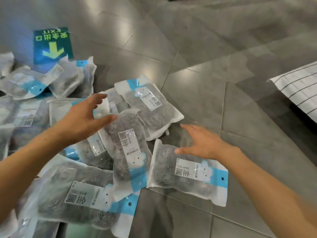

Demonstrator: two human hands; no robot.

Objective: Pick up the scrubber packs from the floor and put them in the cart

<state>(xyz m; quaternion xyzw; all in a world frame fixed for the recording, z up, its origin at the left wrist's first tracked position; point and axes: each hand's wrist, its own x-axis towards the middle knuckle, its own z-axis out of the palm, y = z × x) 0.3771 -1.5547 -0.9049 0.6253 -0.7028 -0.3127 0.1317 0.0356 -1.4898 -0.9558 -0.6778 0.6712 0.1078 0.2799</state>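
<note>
Several scrubber packs, clear bags of grey metal scrubbers with white labels and blue bands, lie scattered on the grey tiled floor. One pack [127,148] lies in the middle between my hands, another [149,105] behind it, a third [188,174] under my right wrist, and a fourth [77,196] in front at the left. My left hand [84,115] hovers open above the middle packs, fingers spread. My right hand [202,141] is open too, fingers straight, just over the upper edge of the right pack. Neither hand holds anything. No cart can be seen.
More packs are heaped at the far left [65,79]. A green and blue exit sticker [52,44] with an arrow is on the floor behind them. A white object with dark stripes [298,88] lies at the right edge.
</note>
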